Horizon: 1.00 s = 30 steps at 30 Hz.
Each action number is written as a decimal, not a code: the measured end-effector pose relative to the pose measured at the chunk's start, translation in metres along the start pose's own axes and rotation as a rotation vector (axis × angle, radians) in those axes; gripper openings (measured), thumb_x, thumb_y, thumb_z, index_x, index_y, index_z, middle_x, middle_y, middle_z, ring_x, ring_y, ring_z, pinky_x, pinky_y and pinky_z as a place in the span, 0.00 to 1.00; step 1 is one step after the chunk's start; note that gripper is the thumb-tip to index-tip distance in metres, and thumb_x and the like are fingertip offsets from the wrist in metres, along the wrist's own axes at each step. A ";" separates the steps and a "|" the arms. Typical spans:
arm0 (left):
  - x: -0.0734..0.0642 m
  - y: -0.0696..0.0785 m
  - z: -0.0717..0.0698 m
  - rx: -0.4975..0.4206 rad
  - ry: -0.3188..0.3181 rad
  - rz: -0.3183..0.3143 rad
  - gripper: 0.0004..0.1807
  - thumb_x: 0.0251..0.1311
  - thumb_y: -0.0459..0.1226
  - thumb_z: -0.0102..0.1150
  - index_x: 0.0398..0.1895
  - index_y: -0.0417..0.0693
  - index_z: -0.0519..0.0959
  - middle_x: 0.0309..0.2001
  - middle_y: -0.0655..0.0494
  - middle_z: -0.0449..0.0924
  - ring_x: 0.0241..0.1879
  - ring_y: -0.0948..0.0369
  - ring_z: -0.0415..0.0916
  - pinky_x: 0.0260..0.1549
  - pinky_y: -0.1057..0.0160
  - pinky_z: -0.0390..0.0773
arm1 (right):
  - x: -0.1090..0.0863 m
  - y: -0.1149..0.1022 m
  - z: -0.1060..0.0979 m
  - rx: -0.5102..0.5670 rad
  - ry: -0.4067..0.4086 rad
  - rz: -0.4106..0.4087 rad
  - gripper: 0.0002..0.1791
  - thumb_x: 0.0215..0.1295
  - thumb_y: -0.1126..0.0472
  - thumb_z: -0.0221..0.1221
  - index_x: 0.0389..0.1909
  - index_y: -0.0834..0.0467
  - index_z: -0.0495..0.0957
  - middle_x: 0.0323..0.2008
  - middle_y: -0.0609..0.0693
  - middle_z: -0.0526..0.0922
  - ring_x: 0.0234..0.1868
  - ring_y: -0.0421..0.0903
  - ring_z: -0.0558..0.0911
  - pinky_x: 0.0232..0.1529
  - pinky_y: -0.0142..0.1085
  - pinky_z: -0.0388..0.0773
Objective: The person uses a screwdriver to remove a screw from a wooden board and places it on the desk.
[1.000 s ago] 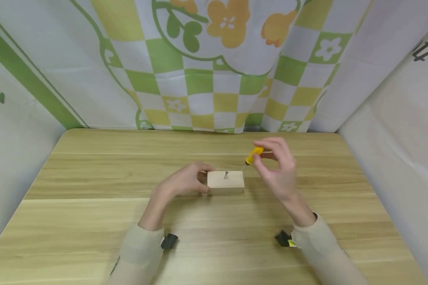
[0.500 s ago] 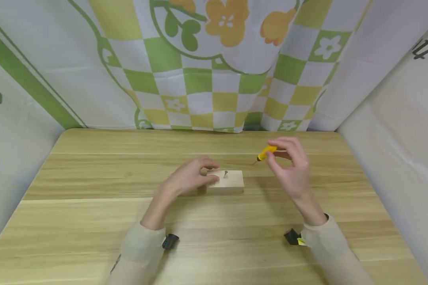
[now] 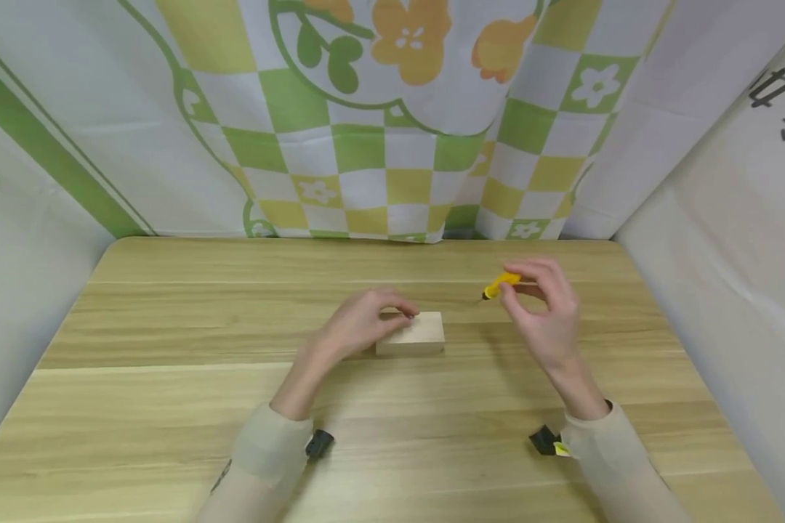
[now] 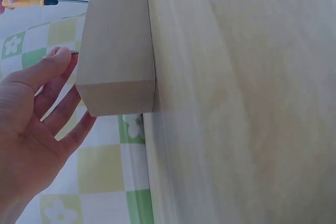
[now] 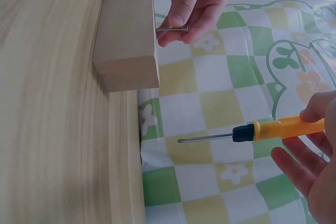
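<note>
A pale wooden block point(image 3: 428, 330) lies on the table, with a screw point(image 5: 170, 30) standing up out of its top face. My left hand point(image 3: 366, 319) pinches that screw between thumb and fingers, the other fingers extending beside the block in the left wrist view. The screw's shank and head show in the right wrist view. To the right of the block, my right hand point(image 3: 549, 312) holds a screwdriver point(image 5: 283, 128) by its yellow handle. Its bare metal tip points down and left, apart from both block and screw.
The wood-grain table point(image 3: 392, 436) reaches back to a green and yellow checked curtain point(image 3: 366, 152). White panels point(image 3: 726, 254) with dark markings flank it. A small black camera point(image 3: 318, 444) sits at the left wrist, another black camera point(image 3: 544, 440) at the right.
My left hand has left the block's left end and moved right over its top to the screw. My right hand has drawn the screwdriver away to the right.
</note>
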State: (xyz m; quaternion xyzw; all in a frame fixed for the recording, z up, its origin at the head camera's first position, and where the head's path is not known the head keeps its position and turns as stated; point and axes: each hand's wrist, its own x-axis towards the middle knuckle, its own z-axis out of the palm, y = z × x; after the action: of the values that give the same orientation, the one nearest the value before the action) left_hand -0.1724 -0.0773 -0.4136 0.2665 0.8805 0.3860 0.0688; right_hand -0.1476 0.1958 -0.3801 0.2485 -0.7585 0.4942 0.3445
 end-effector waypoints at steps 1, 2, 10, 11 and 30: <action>0.000 0.000 0.000 -0.001 0.005 0.000 0.10 0.64 0.40 0.64 0.47 0.53 0.86 0.47 0.61 0.86 0.53 0.60 0.81 0.57 0.56 0.79 | -0.001 0.000 -0.001 -0.001 0.000 0.005 0.15 0.52 0.81 0.63 0.43 0.71 0.82 0.42 0.64 0.80 0.43 0.39 0.82 0.44 0.25 0.82; 0.000 0.000 0.001 -0.002 0.009 0.000 0.09 0.64 0.39 0.64 0.46 0.53 0.87 0.47 0.61 0.86 0.53 0.60 0.81 0.57 0.56 0.80 | -0.002 0.001 -0.002 -0.002 0.000 0.008 0.15 0.52 0.81 0.63 0.43 0.71 0.82 0.42 0.64 0.80 0.43 0.38 0.82 0.44 0.24 0.82; 0.002 0.004 0.002 0.017 0.029 -0.012 0.07 0.63 0.40 0.65 0.43 0.53 0.87 0.43 0.60 0.87 0.47 0.61 0.83 0.53 0.57 0.82 | -0.005 0.003 -0.005 -0.008 -0.001 0.019 0.15 0.52 0.82 0.64 0.42 0.72 0.82 0.42 0.64 0.80 0.43 0.38 0.81 0.44 0.24 0.82; 0.002 0.004 0.003 0.019 0.030 -0.014 0.07 0.62 0.40 0.66 0.42 0.53 0.87 0.42 0.61 0.87 0.46 0.62 0.83 0.53 0.57 0.82 | -0.006 0.004 -0.005 -0.009 -0.002 0.019 0.15 0.51 0.82 0.64 0.42 0.72 0.82 0.42 0.64 0.80 0.43 0.38 0.81 0.44 0.24 0.82; -0.009 0.002 -0.010 -0.106 0.079 -0.088 0.09 0.63 0.40 0.64 0.43 0.49 0.86 0.41 0.58 0.87 0.45 0.61 0.82 0.55 0.52 0.80 | -0.011 0.005 -0.006 -0.011 -0.015 0.036 0.16 0.51 0.82 0.65 0.42 0.72 0.82 0.43 0.64 0.80 0.44 0.37 0.81 0.44 0.24 0.82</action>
State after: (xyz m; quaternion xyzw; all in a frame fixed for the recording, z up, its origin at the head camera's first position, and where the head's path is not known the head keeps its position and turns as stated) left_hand -0.1670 -0.0870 -0.4064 0.2081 0.8716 0.4390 0.0651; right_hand -0.1427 0.2031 -0.3896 0.2366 -0.7683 0.4941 0.3310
